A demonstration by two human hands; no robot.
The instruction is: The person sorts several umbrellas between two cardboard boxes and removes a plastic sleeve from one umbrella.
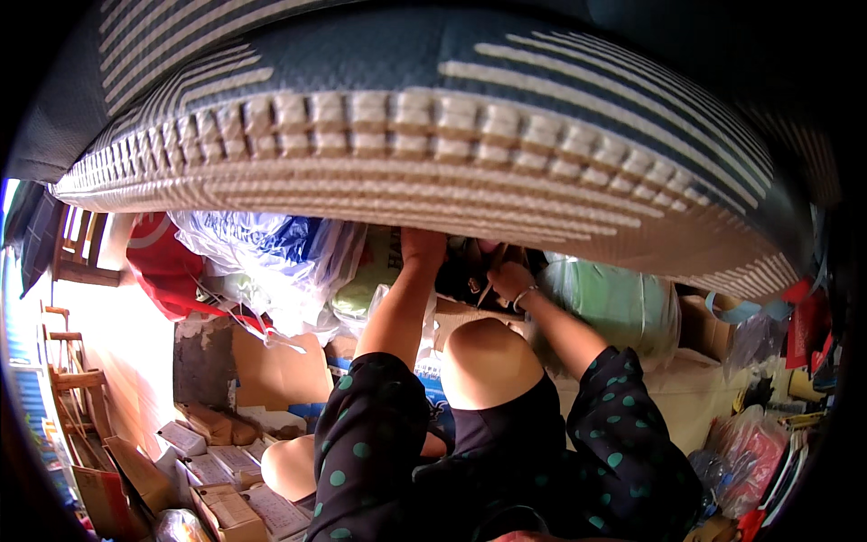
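Both my arms reach forward in dark sleeves with green dots. My left hand goes up beneath the edge of a big dark-blue and white striped thing that fills the upper view, and its fingers are hidden there. A little to its right, my right hand, with a bracelet at the wrist, is closed at the edge of a dark opening. What it grips is too small and shaded to make out. Between the hands lies a dark thing with a small light mark. Right of my right hand is a green bundle in clear plastic.
White and blue plastic bags and a red bag sit at the left. Several small cardboard boxes lie at lower left, by a wooden chair frame. Plastic bags are piled at lower right.
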